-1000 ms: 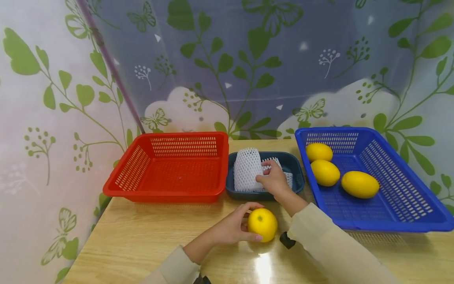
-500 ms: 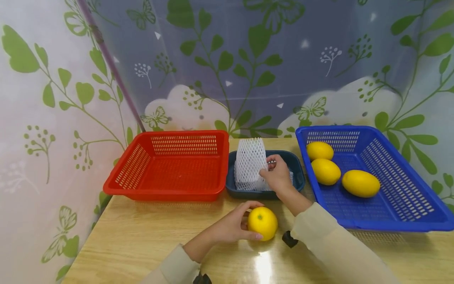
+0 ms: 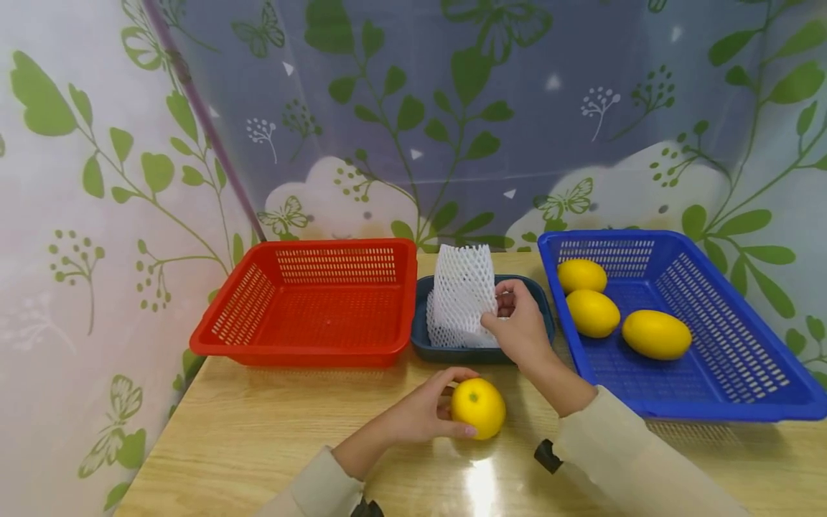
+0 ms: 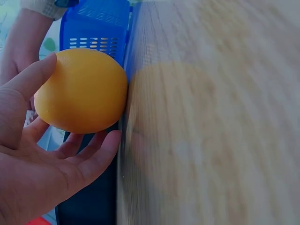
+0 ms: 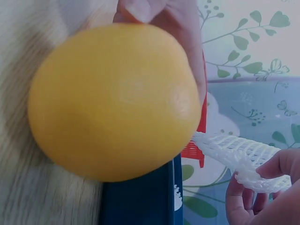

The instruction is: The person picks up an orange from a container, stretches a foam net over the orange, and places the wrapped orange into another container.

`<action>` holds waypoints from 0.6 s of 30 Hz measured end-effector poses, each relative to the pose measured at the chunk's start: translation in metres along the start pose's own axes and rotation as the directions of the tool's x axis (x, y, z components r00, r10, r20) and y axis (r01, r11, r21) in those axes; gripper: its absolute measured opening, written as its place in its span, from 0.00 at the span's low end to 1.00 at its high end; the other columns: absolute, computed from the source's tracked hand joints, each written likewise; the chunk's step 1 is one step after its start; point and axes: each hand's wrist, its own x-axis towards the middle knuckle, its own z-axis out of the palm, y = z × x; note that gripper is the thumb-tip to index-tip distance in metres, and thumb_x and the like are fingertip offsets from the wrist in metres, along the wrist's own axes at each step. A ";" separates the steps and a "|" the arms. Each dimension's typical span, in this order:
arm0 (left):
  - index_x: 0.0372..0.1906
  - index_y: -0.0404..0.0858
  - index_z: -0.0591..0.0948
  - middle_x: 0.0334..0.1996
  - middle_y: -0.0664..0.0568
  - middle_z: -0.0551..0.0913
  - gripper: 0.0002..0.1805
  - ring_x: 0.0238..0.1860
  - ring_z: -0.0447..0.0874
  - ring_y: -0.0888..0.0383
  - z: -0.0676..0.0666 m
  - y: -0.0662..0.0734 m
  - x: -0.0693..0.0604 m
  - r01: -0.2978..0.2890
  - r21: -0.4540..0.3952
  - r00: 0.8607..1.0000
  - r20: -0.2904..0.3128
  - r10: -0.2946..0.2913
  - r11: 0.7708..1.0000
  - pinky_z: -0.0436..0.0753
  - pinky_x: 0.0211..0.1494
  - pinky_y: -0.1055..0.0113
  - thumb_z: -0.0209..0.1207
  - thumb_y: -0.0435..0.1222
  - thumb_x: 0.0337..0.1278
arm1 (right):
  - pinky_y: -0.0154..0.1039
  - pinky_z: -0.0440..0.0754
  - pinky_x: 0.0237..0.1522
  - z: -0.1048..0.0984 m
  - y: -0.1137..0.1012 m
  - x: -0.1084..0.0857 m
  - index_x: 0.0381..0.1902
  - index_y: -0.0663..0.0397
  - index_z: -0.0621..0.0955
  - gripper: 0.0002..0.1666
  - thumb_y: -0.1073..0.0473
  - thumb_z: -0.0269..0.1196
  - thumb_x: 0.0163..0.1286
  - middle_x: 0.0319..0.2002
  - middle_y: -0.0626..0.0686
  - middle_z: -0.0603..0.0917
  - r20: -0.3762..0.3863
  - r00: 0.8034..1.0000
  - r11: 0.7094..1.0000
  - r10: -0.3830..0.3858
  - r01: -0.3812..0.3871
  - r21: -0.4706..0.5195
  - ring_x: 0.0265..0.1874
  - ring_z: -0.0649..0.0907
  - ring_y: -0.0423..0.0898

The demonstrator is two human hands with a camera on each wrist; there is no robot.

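A smooth yellow fruit rests on the wooden table, its stem spot facing the head camera; its exact kind is unclear. Curved around its left side, my left hand holds it with thumb and fingers. Above a dark teal tray, my right hand pinches the right edge of a white foam net sleeve. The right wrist view shows thumb and fingertips gripping the gathered net. More white netting lies in the tray under the raised sleeve, partly hidden.
At the left stands a red perforated basket with nothing visible inside. To the right, a blue perforated basket contains three yellow fruits. A patterned curtain hangs behind the table.
My right hand has taken hold of the foam net sleeve and lifted it, then drawn it slightly right. The left hand and its yellow fruit have stayed in place.
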 end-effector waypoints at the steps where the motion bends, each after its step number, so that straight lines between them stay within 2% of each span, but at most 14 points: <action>1: 0.67 0.46 0.65 0.62 0.52 0.66 0.36 0.57 0.72 0.56 0.000 0.000 0.000 0.001 -0.002 1.000 0.000 -0.001 1.000 0.79 0.55 0.68 0.69 0.33 0.54 | 0.33 0.77 0.35 -0.002 0.000 -0.002 0.50 0.58 0.68 0.23 0.69 0.62 0.57 0.38 0.57 0.74 -0.003 1.000 1.000 -0.009 0.009 -0.003 0.37 0.75 0.51; 4: 0.67 0.44 0.65 0.63 0.50 0.67 0.34 0.59 0.72 0.51 -0.001 0.000 -0.001 -0.003 0.004 1.000 -0.018 0.004 1.000 0.79 0.56 0.66 0.66 0.34 0.58 | 0.32 0.77 0.36 -0.006 0.000 -0.008 0.50 0.59 0.68 0.23 0.70 0.62 0.57 0.38 0.58 0.75 -0.006 1.000 1.000 -0.030 0.030 0.000 0.38 0.76 0.52; 7: 0.66 0.40 0.66 0.63 0.44 0.69 0.28 0.61 0.71 0.47 -0.004 0.001 -0.002 -0.007 0.018 0.993 -0.115 0.009 1.000 0.79 0.58 0.62 0.61 0.38 0.64 | 0.31 0.76 0.38 -0.008 0.001 -0.012 0.50 0.60 0.67 0.24 0.71 0.62 0.58 0.39 0.58 0.75 -0.004 0.999 0.999 -0.048 0.048 0.009 0.39 0.75 0.52; 9: 0.64 0.37 0.70 0.60 0.41 0.73 0.25 0.60 0.73 0.46 -0.006 0.003 -0.002 -0.011 0.022 0.976 -0.217 0.015 1.000 0.79 0.58 0.59 0.59 0.40 0.66 | 0.31 0.75 0.40 -0.008 0.001 -0.014 0.51 0.61 0.67 0.24 0.71 0.62 0.58 0.39 0.58 0.74 -0.003 0.998 0.998 -0.064 0.064 0.027 0.40 0.75 0.52; 12: 0.59 0.36 0.75 0.55 0.39 0.77 0.21 0.56 0.77 0.47 -0.009 0.008 -0.001 -0.023 0.010 0.937 -0.347 0.026 1.000 0.79 0.57 0.59 0.57 0.43 0.68 | 0.30 0.74 0.41 -0.010 0.001 -0.018 0.51 0.61 0.65 0.25 0.72 0.61 0.59 0.39 0.59 0.73 -0.012 0.996 0.995 -0.090 0.091 0.049 0.40 0.74 0.51; 14: 0.57 0.34 0.77 0.53 0.38 0.79 0.20 0.53 0.80 0.47 -0.009 0.012 0.000 -0.037 -0.012 0.923 -0.384 0.030 0.999 0.80 0.55 0.61 0.57 0.44 0.68 | 0.29 0.73 0.41 -0.012 0.001 -0.021 0.51 0.62 0.65 0.24 0.73 0.61 0.59 0.39 0.59 0.73 -0.017 0.994 0.993 -0.103 0.104 0.063 0.39 0.74 0.51; 18: 0.57 0.32 0.77 0.52 0.37 0.80 0.22 0.51 0.81 0.43 -0.008 0.021 0.005 -0.043 -0.066 0.916 -0.401 0.013 0.997 0.83 0.51 0.62 0.56 0.44 0.69 | 0.28 0.74 0.39 -0.014 -0.002 -0.028 0.50 0.63 0.64 0.24 0.74 0.61 0.60 0.39 0.60 0.74 -0.019 0.991 0.986 -0.132 0.133 0.097 0.39 0.74 0.50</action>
